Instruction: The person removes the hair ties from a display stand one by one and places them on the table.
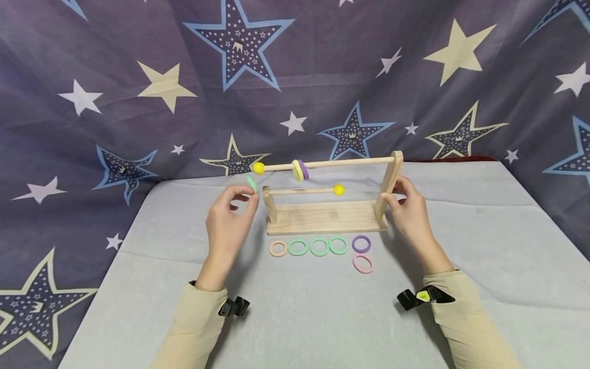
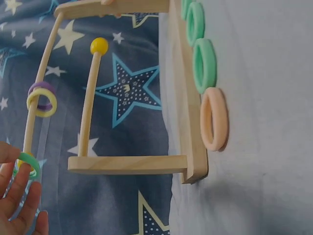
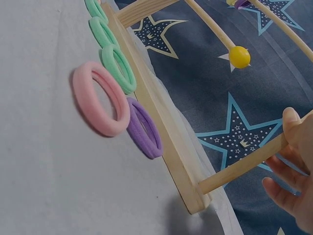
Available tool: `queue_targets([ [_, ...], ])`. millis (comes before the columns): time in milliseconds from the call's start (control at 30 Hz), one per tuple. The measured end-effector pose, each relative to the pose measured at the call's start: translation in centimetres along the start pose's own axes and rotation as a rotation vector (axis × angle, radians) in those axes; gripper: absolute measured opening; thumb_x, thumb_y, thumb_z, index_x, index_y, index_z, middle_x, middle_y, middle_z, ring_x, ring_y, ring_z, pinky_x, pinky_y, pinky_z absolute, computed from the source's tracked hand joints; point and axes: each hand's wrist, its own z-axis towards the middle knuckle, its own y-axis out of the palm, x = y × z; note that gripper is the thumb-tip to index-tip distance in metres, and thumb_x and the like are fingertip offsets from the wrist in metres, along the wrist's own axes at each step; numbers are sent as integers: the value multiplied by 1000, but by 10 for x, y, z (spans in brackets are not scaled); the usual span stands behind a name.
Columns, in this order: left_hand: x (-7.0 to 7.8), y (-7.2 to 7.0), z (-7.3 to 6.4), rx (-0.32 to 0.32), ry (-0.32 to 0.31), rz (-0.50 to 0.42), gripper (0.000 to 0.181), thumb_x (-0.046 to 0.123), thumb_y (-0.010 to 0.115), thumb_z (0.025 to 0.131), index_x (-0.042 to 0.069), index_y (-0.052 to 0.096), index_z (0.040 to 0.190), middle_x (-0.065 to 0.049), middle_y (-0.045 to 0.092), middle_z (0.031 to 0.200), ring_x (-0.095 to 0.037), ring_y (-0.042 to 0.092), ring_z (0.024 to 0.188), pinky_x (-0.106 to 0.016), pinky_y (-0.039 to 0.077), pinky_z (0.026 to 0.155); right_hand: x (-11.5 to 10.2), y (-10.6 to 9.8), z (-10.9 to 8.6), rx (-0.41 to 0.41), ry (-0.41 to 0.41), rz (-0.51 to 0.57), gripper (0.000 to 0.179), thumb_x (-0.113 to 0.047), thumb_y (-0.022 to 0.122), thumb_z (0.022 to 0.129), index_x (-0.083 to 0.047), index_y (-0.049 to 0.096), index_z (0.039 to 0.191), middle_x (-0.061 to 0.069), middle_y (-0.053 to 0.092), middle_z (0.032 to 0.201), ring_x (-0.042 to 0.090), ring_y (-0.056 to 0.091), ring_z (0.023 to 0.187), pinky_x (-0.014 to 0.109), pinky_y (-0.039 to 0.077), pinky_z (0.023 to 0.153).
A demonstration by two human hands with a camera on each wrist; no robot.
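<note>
My left hand pinches a green hair tie between thumb and fingers, close to the yellow ball at the free end of the upper rod. In the left wrist view that green tie overlaps the ball; whether it encircles it I cannot tell. A yellow hair tie and a purple one hang together on the upper rod. With thumb and fingers, my right hand grips the tall right post of the wooden stand.
A shorter rod below ends in another yellow ball. Before the stand lie a peach hair tie, several green ones, a purple one and a pink one. Behind the table hangs a starry cloth.
</note>
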Motion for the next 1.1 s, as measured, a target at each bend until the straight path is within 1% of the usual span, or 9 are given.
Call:
queue_targets([
  [133,3,1,-5,-36,24,16,8,15,74,87,13,71,94,-3,71,92,-19,64,84,-34,48,75,0,0,0,-1,-2,-2,43,-3,70,89,8,55,128,27,65,114,37,63,101,18,42,72],
  [333,7,3,-11,-75,54,22,7,15,74,86,15,72,93,1,70,92,-15,63,85,-35,49,75,1,2,0,-3,-2,3,42,-3,70,89,8,55,127,27,65,114,37,63,101,18,42,72],
  [600,13,11,-20,-139,119,4,5,16,73,86,14,71,90,2,70,91,-15,63,84,-33,49,72,2,0,1,-2,-9,-2,44,-6,70,89,7,55,128,26,65,114,37,63,102,17,42,71],
  [800,18,19,-27,-177,164,-12,6,14,72,84,15,70,90,-2,69,86,-20,62,80,-42,50,68,1,0,1,-2,-4,-1,45,-6,70,89,8,54,128,26,65,115,36,63,102,16,42,71],
  [867,19,22,-30,-198,180,-10,7,13,72,84,16,70,89,-2,69,86,-20,62,80,-42,51,68,0,0,1,-1,-3,-2,44,-5,70,89,8,54,128,26,65,114,37,63,102,16,41,71],
  [933,21,24,-33,-224,190,-3,8,13,73,84,18,69,89,-1,69,87,-18,62,81,-39,50,69,0,0,1,0,1,-2,44,-5,70,89,8,54,128,26,65,114,37,63,102,16,41,71],
  [1033,23,28,-38,-279,187,15,9,15,73,84,21,69,89,4,69,94,-14,62,83,-34,49,71,0,0,1,-1,1,-7,43,-5,70,89,8,54,128,26,65,114,37,63,102,17,42,72],
  [1100,25,30,-40,-323,181,24,10,17,73,84,23,68,89,5,69,97,-11,61,85,-33,49,71,0,0,1,-2,4,-7,43,-5,70,89,8,55,128,26,65,114,36,63,101,18,42,72],
])
